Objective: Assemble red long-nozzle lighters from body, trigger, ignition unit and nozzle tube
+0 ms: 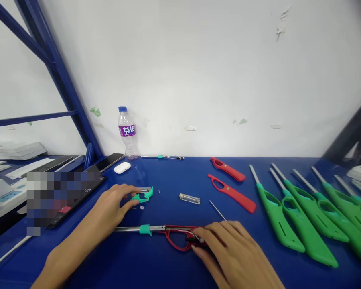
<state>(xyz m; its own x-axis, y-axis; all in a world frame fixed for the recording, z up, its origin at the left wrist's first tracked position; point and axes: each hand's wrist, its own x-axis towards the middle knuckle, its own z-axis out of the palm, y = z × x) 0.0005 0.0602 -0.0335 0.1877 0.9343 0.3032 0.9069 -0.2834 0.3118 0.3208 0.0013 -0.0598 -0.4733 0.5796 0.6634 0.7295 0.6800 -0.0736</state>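
Note:
My left hand (pixel 116 200) is closed at its fingertips on a small teal plastic trigger piece (pixel 147 196), with a metal part along its upper edge. Tiny loose bits lie just beside it. In front of me rests an opened red gas lighter (pixel 176 245), its long metal tube (pixel 128 229) pointing left with a teal collar (pixel 145 229) around it. My right hand (pixel 228 249) covers the lighter's handle end, thumb and index finger closed about a black part and thin wires there. Farther back lies a clear fuel tank (pixel 189 198).
Two red handle shells (pixel 233 192) (pixel 228 168) lie behind on the right. Several green lighters (pixel 279 216) fill the right side. A thin metal rod (pixel 218 210) lies near my right hand. A bottle (pixel 128 136), white case (pixel 122 167), phone (pixel 110 161) and tube assembly (pixel 161 157) are at the back.

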